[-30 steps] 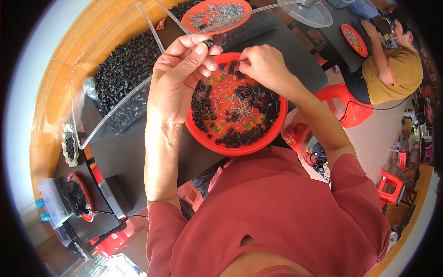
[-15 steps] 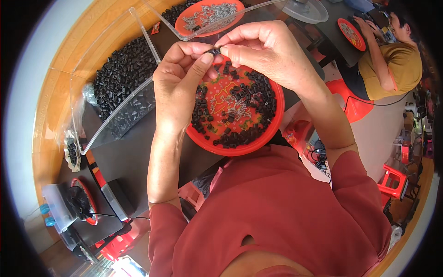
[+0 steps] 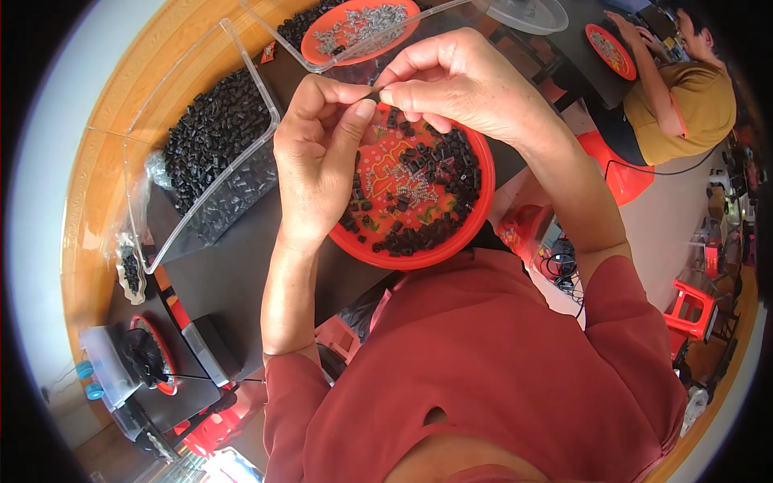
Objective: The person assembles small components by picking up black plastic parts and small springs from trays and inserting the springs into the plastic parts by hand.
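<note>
between both hands (image 3: 318, 165) (image 3: 475, 84), a small black piece (image 3: 374, 93) sits at the fingertips.

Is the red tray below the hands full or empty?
The red tray is partly filled: black parts lie mostly around its edge, small silvery pieces near its middle, patterned base showing.

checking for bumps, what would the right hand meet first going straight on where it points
Probably the small dark piece at the right hand, then the left hand, though depth is unclear.
</note>
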{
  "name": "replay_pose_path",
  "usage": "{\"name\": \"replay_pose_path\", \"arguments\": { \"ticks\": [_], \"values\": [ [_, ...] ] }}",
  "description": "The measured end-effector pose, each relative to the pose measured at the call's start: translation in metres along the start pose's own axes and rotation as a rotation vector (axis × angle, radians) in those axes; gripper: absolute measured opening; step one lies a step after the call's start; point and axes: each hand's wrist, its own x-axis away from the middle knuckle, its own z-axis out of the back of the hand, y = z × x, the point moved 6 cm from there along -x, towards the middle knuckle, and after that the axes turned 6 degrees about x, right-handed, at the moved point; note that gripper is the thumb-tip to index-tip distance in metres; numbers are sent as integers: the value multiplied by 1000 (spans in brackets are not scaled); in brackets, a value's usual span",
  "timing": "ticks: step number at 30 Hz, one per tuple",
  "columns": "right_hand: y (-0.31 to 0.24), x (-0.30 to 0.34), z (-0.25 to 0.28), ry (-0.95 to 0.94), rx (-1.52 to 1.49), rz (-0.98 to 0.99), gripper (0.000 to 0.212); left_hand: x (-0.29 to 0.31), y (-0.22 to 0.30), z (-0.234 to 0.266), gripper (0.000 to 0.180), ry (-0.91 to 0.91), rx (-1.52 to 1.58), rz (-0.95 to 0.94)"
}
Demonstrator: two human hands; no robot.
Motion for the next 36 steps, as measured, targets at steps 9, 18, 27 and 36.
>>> {"name": "replay_pose_path", "arguments": {
  "ticks": [9, 18, 27, 36],
  "values": [
    [-8, -5, 3, -134, 81, 1, 15, 0, 0, -2, 4, -7, -107, -81],
    [4, 7, 3, -71, -156, 42, 15, 6, -8, -12, 5, -27, 106, -70],
    [8, 10, -2, -51, -83, -49, 14, 6, -8, -9, 5, -22, -289, -238],
    [2, 10, 7, -215, -194, -15, 18, 9, -4, -17, 8, -101, -45, -197]
  ]
}}
